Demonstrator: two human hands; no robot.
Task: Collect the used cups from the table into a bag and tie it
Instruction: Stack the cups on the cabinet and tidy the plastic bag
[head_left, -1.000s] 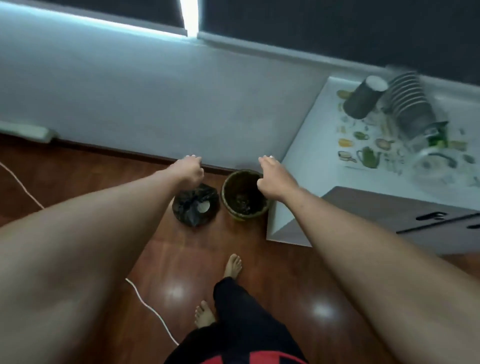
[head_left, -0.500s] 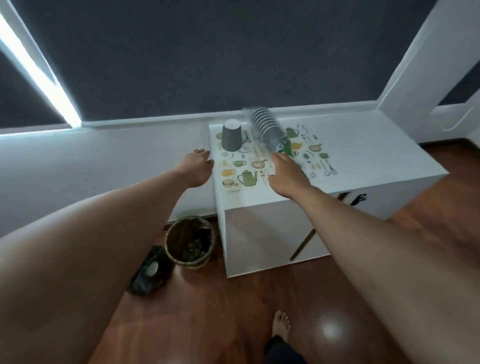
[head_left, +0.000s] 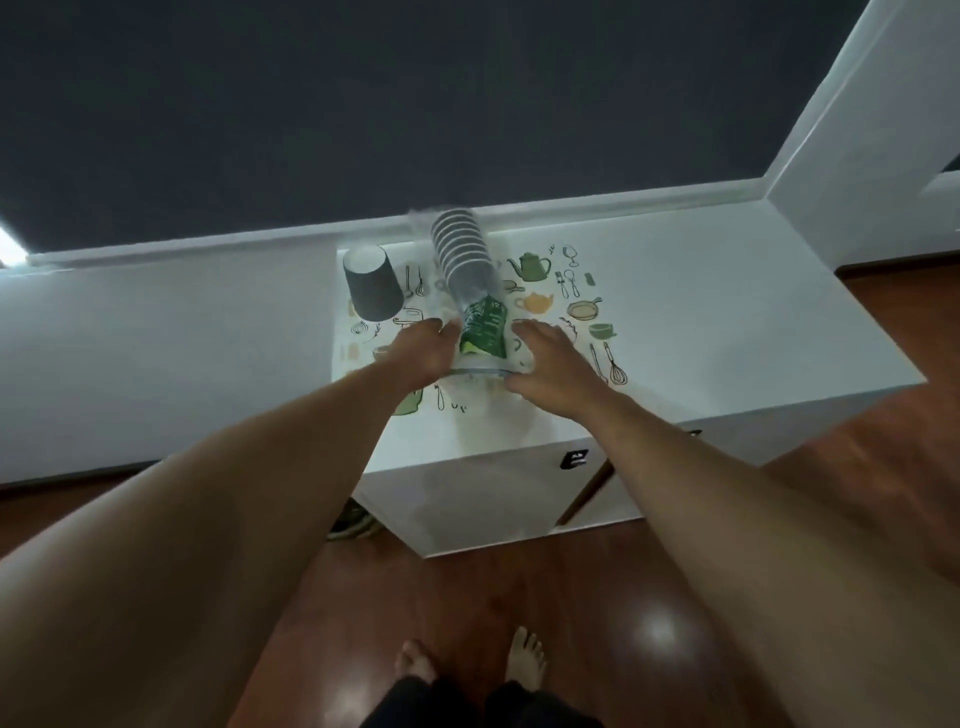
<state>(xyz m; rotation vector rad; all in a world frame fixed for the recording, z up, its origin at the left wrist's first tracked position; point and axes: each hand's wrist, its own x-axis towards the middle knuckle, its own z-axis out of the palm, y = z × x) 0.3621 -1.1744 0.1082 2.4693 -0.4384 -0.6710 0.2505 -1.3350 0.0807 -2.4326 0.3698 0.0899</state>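
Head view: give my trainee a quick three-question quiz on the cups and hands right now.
1. True or false: the single grey cup stands upside down on the table.
2. The cup stack in the clear bag lies where from the grey cup? A) to its left B) to its right C) on top of it
3. Fill in: the left hand and right hand are on either side of the ____.

Key:
1. True; its closed base faces up.
2. B.
3. Bag. Whether either hand already grips it is not clear.
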